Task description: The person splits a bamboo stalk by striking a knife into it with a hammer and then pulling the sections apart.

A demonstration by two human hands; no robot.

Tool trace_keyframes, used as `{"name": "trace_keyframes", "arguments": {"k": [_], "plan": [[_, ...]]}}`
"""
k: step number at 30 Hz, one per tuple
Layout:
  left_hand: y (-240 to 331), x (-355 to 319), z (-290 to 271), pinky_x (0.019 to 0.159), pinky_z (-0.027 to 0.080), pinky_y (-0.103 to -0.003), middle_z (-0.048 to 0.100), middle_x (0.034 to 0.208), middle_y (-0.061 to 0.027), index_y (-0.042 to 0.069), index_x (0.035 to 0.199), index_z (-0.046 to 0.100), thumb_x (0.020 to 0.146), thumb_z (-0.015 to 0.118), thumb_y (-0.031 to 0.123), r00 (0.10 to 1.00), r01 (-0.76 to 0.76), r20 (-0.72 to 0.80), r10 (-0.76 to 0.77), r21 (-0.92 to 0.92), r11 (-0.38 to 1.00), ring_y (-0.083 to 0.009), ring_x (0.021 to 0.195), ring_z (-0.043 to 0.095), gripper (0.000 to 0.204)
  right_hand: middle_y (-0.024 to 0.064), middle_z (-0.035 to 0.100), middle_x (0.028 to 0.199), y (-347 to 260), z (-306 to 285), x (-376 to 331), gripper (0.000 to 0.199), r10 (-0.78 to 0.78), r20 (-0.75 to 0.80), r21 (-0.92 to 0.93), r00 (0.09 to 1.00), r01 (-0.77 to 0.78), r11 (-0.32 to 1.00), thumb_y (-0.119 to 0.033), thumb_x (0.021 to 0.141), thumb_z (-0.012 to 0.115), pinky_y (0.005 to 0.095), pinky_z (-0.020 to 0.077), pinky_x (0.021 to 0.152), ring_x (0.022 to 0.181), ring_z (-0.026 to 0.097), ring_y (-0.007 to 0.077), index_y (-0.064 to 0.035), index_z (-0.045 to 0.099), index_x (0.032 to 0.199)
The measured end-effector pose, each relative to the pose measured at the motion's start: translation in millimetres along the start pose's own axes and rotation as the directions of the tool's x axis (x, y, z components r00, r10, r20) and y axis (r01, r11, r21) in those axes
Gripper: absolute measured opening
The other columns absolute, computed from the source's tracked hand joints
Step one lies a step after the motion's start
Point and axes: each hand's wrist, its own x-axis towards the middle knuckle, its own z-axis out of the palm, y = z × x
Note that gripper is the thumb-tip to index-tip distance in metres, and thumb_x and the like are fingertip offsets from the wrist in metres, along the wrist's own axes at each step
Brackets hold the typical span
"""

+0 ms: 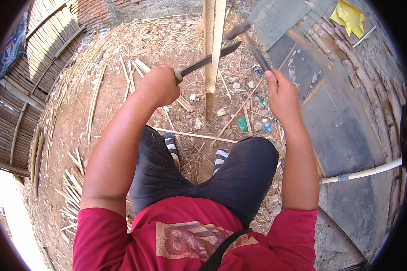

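Bamboo [211, 79] stands upright on the ground [74, 126], its foot beyond the worker's feet [170, 145] and short of the brick wall [92, 16] at the far edge. From where I stand, a long dark blade [195, 66] crosses it, tip past the right side; whether the cutting edge sits in the cleft between the two halves or merely lies against them, I cannot tell.

Left hand [160, 86]: fingers wrapped around the blade's handle. Right hand [283, 92]: fingers gripping the shaft of a hammer [257, 52], its head raised near the blade tip and seemingly apart from it.

Recommended practice, in my judgement:

1. Keep the blade square to the grain, so that the split runs evenly.
2. Strike the spine on the projecting tip, not the bamboo.
3. Use short, controlled blows; a glancing one could twist the handle.
4. Keep the left wrist firm and the knuckles outside the hammer's path.
5. Check that the foot bears firmly on the ground; loose strips [72, 194] at the left edge lie well apart.
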Motion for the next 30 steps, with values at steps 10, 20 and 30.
{"name": "trace_keyframes", "arguments": {"k": [10,20,30], "plan": [[-21.2,36.1,-7.0,0.088,0.057,-0.046,0.074,0.101,-0.0161,0.010,0.105,0.072,0.090,0.065,0.022,0.984,-0.071,-0.154,0.087,0.107,0.992,-0.0357,0.097,0.071,0.020,0.0011,0.063,0.076,-5.7,4.3,10.8,0.042,0.176,0.111,0.404,0.978,-0.206,0.891,-0.040,0.104,0.062,0.0305,0.0471,0.063,0.067,0.058,0.0097,0.0011,0.069,0.111],[1.4,55.6,-8.1,0.086,0.057,-0.048,0.074,0.097,-0.0187,0.005,0.104,0.068,0.092,0.071,0.032,0.979,-0.064,-0.184,0.087,0.128,0.990,-0.0385,0.094,0.071,0.030,-0.0034,0.054,0.073,7.5,11.4,-17.0,0.032,0.181,0.090,0.723,0.979,-0.190,0.664,-0.030,0.107,0.057,0.0181,0.0323,0.046,0.054,0.042,0.0009,-0.0019,0.059,0.121],[15.8,46.2,3.2,0.085,0.058,-0.048,0.074,0.100,-0.0190,0.005,0.108,0.069,0.097,0.062,0.024,0.981,-0.044,-0.181,0.063,0.106,0.993,-0.0383,0.095,0.072,0.023,0.0083,0.061,0.071,19.2,22.6,2.5,0.040,0.045,0.009,0.097,0.999,-0.046,0.994,-0.035,0.108,0.053,0.0375,0.0495,0.064,0.065,0.062,0.0172,-0.0003,0.065,0.123]]}}
